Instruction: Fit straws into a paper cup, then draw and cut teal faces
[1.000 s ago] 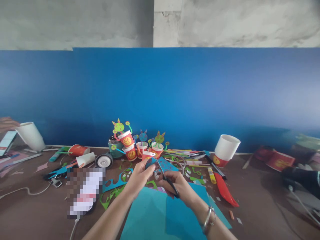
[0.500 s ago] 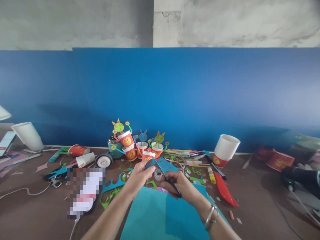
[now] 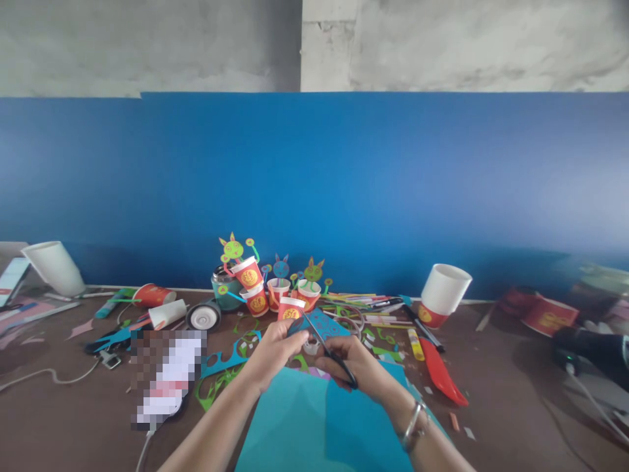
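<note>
My right hand [image 3: 351, 360] is closed round black-handled scissors [image 3: 339, 364], whose blades point up and left toward my left hand. With thumb and fingers pinched, my left hand [image 3: 278, 351] grips a small piece of blue paper [image 3: 295, 326] beside the blades; its outline is hard to make out. Just behind the scissors lies blue paper with drawn patterns [image 3: 327, 324]. Below both hands are turquoise-blue sheets [image 3: 289, 419]. A red and white paper cup [image 3: 291, 308] stands right behind my left fingers.
Paper cups with animal-faced cutouts [image 3: 248, 274] stand along the blue partition [image 3: 314, 183]. White cups [image 3: 446, 285] are stacked at right, near a glue stick [image 3: 415, 345] and a red pouch-like object [image 3: 442, 373]. Green paper scraps [image 3: 216, 387] and a pixelated phone-like item [image 3: 170, 380] lie at left.
My left hand has dipped very slightly, showing more of the cup behind it. The scissors and my right hand are nearly unmoved.
</note>
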Tool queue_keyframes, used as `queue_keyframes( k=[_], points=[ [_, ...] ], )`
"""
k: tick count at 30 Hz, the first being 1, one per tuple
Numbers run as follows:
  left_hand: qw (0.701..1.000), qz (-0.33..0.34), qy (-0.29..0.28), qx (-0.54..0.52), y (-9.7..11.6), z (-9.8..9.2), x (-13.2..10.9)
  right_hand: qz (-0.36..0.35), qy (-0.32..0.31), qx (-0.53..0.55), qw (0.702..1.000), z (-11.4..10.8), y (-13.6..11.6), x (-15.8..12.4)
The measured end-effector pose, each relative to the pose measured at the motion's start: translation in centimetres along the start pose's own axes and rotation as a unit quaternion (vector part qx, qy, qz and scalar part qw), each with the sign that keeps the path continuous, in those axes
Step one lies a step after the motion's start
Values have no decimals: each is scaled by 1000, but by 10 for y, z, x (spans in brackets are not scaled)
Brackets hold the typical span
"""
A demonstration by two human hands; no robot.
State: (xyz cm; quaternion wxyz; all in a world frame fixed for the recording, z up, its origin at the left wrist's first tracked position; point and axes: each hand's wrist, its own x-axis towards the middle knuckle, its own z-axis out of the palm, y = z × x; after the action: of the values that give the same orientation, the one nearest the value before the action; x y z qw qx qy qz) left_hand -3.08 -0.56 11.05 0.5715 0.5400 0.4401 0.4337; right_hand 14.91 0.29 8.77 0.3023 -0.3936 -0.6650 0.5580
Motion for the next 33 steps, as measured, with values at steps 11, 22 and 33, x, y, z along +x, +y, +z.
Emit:
queue_keyframes(
  k=[11, 22, 33],
  points=[
    [999, -6, -24, -23, -4, -1, 0, 36, -1, -2, 999, -1, -4, -1],
    [995, 29, -66, 74, -4, 6, -2, -12, 76, 71, 994, 2, -7, 3],
    [990, -7, 63, -124, -5, 21, -4, -83, 110, 122, 983, 10, -12, 1]
  ],
)
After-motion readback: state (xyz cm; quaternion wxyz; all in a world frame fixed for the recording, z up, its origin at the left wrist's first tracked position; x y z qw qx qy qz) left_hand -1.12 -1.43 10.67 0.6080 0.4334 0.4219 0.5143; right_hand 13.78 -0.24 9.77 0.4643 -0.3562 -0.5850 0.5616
